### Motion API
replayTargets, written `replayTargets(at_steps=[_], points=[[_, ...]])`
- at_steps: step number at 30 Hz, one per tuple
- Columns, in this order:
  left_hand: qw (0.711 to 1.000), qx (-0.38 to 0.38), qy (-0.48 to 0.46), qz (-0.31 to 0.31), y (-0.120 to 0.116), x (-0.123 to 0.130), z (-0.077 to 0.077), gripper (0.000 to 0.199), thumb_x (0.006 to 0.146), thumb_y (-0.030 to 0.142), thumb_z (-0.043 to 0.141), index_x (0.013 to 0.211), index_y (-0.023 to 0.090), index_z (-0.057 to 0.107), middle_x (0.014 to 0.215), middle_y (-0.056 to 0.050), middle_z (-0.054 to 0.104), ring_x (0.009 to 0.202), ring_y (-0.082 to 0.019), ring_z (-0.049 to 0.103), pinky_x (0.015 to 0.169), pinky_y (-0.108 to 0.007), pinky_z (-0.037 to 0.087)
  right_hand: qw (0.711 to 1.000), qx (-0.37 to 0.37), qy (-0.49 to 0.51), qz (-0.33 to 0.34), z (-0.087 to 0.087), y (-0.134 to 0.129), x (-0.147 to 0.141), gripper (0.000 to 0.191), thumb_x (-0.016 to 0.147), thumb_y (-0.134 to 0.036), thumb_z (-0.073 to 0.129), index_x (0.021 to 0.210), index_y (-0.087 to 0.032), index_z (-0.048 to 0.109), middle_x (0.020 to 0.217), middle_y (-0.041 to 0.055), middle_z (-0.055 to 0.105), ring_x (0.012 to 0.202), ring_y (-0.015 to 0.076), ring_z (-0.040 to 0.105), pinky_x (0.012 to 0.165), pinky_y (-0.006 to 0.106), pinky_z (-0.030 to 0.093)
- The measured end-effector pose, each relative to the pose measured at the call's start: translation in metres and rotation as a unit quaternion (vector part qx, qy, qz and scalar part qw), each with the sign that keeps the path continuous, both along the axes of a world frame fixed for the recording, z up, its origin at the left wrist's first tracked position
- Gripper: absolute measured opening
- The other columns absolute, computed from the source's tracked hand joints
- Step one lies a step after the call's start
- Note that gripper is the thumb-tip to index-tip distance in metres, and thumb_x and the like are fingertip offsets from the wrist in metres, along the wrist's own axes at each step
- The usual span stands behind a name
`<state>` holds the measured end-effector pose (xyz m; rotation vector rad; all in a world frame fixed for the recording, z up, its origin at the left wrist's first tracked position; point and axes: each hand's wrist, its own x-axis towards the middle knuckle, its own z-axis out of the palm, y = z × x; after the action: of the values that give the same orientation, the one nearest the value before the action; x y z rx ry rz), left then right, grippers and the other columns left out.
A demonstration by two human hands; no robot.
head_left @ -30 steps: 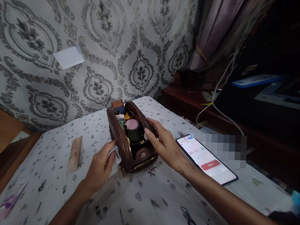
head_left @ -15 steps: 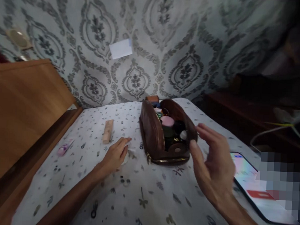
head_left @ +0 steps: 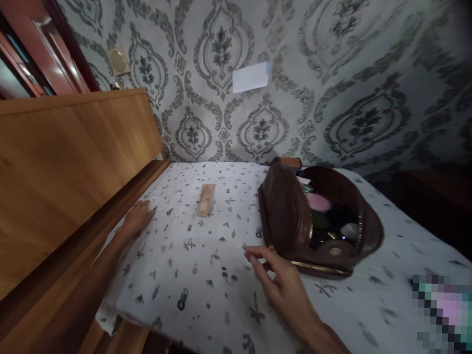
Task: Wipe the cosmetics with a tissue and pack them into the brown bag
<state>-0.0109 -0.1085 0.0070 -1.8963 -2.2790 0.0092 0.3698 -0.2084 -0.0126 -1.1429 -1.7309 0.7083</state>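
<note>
My left hand (head_left: 137, 218) rests at the left edge of the patterned cloth (head_left: 201, 259), fingers curled down; whatever lies under them is hidden. In front of the bag, my right hand (head_left: 280, 280) is closed in a pinch, thumb and forefinger tips together. I cannot make out anything between them. The brown bag (head_left: 285, 210) stands unzipped, wide open at the top. Inside are a round pink item (head_left: 319, 202), dark items and a small pale one (head_left: 350, 231). A beige squeeze tube (head_left: 206, 200) stands or lies on the cloth between my hands and the wall.
A wooden panel (head_left: 77, 144) rises along the left side. The patterned wall (head_left: 261, 131) closes off the back, with a white paper (head_left: 250, 77) on it. Behind the bag sits a brown item (head_left: 291, 162). A blurred-out device (head_left: 449, 311) lies at the right.
The view has turned left. My left hand has moved left to where a small purple item lay, which no longer shows. My right hand has left the bag's right side and closed into a pinch.
</note>
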Motion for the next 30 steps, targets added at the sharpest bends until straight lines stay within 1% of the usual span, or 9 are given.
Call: replayTargets(at_steps=[4, 7, 10, 14, 16, 18, 23, 27, 30], points=[[1.000, -0.015, 0.001, -0.002, -0.007, -0.001, -0.010, 0.041, 0.095, 0.028, 0.033, 0.125, 0.010, 0.055, 0.123, -0.022, 0.059, 0.115, -0.034, 0.057, 0.087, -0.044, 0.051, 0.982, -0.148, 0.096, 0.072, -0.006, 0.009, -0.028, 0.024, 0.089, -0.039, 0.056, 0.091, -0.018, 0.067, 0.085, 0.0061, 0.070, 0.076, 0.0184, 0.065, 0.059, 0.028, 0.052], [1.000, -0.004, -0.015, -0.019, -0.012, 0.003, -0.016, 0.046, 0.095, 0.031, 0.029, 0.120, 0.007, 0.058, 0.113, -0.023, 0.062, 0.109, -0.036, 0.061, 0.084, -0.045, 0.052, 0.922, -0.266, 0.246, 0.140, -0.024, 0.016, -0.045, 0.038, 0.077, -0.049, 0.070, 0.097, -0.018, 0.064, 0.080, 0.0026, 0.066, 0.075, 0.0164, 0.064, 0.057, 0.024, 0.048], [0.984, 0.091, -0.114, -0.102, -0.019, 0.021, -0.027, 0.049, 0.092, 0.047, 0.033, 0.119, 0.015, 0.059, 0.107, -0.015, 0.067, 0.103, -0.032, 0.064, 0.084, -0.041, 0.053, 0.852, -0.328, 0.368, 0.179, -0.043, 0.019, -0.054, 0.052, 0.070, -0.056, 0.077, 0.103, -0.017, 0.067, 0.090, 0.0048, 0.067, 0.078, 0.0159, 0.066, 0.062, 0.026, 0.048], [0.918, 0.161, -0.233, -0.276, -0.049, 0.091, -0.039, 0.041, 0.093, 0.050, 0.041, 0.119, 0.022, 0.059, 0.113, -0.008, 0.069, 0.100, -0.025, 0.067, 0.081, -0.034, 0.056, 0.776, -0.356, 0.486, 0.186, -0.051, 0.016, -0.064, 0.064, 0.065, -0.058, 0.081, 0.117, -0.023, 0.065, 0.112, 0.0065, 0.065, 0.088, 0.0163, 0.066, 0.076, 0.033, 0.051], [0.890, 0.173, -0.219, -0.361, -0.068, 0.135, -0.042, 0.037, 0.098, 0.042, 0.039, 0.124, 0.022, 0.056, 0.112, -0.007, 0.068, 0.100, -0.022, 0.067, 0.083, -0.032, 0.056, 0.740, -0.360, 0.541, 0.174, -0.044, 0.014, -0.068, 0.060, 0.066, -0.055, 0.081, 0.115, -0.024, 0.065, 0.109, 0.0047, 0.067, 0.087, 0.0167, 0.066, 0.078, 0.034, 0.050], [0.874, 0.216, -0.171, -0.401, -0.082, 0.170, -0.044, 0.036, 0.100, 0.037, 0.037, 0.128, 0.021, 0.053, 0.110, -0.009, 0.066, 0.099, -0.022, 0.066, 0.076, -0.031, 0.056, 0.711, -0.364, 0.580, 0.158, -0.034, 0.015, -0.069, 0.049, 0.070, -0.055, 0.077, 0.104, -0.021, 0.067, 0.098, 0.0040, 0.070, 0.087, 0.0187, 0.065, 0.077, 0.033, 0.049], [0.846, 0.281, -0.078, -0.446, -0.082, 0.206, -0.044, 0.036, 0.101, 0.036, 0.037, 0.126, 0.017, 0.054, 0.099, -0.010, 0.064, 0.089, -0.022, 0.063, 0.064, -0.029, 0.053, 0.682, -0.387, 0.609, 0.117, -0.026, 0.018, -0.061, 0.038, 0.074, -0.051, 0.071, 0.091, -0.018, 0.067, 0.082, 0.0031, 0.071, 0.085, 0.0200, 0.066, 0.076, 0.032, 0.049], [0.824, 0.317, -0.076, -0.463, -0.070, 0.212, -0.039, 0.042, 0.100, 0.035, 0.039, 0.135, 0.012, 0.045, 0.111, -0.015, 0.060, 0.102, -0.027, 0.059, 0.081, -0.037, 0.053, 0.688, -0.413, 0.595, 0.045, -0.037, 0.020, -0.061, 0.022, 0.084, -0.031, 0.054, 0.093, -0.018, 0.068, 0.079, 0.0030, 0.071, 0.082, 0.0183, 0.067, 0.073, 0.029, 0.050], [0.816, 0.298, -0.144, -0.474, -0.064, 0.216, -0.038, 0.045, 0.098, 0.033, 0.043, 0.138, 0.013, 0.038, 0.133, -0.020, 0.049, 0.123, -0.031, 0.050, 0.095, -0.044, 0.049, 0.700, -0.405, 0.587, 0.045, -0.043, 0.022, -0.062, 0.029, 0.084, -0.022, 0.043, 0.096, -0.016, 0.069, 0.075, 0.0035, 0.070, 0.079, 0.0173, 0.067, 0.073, 0.027, 0.050]])
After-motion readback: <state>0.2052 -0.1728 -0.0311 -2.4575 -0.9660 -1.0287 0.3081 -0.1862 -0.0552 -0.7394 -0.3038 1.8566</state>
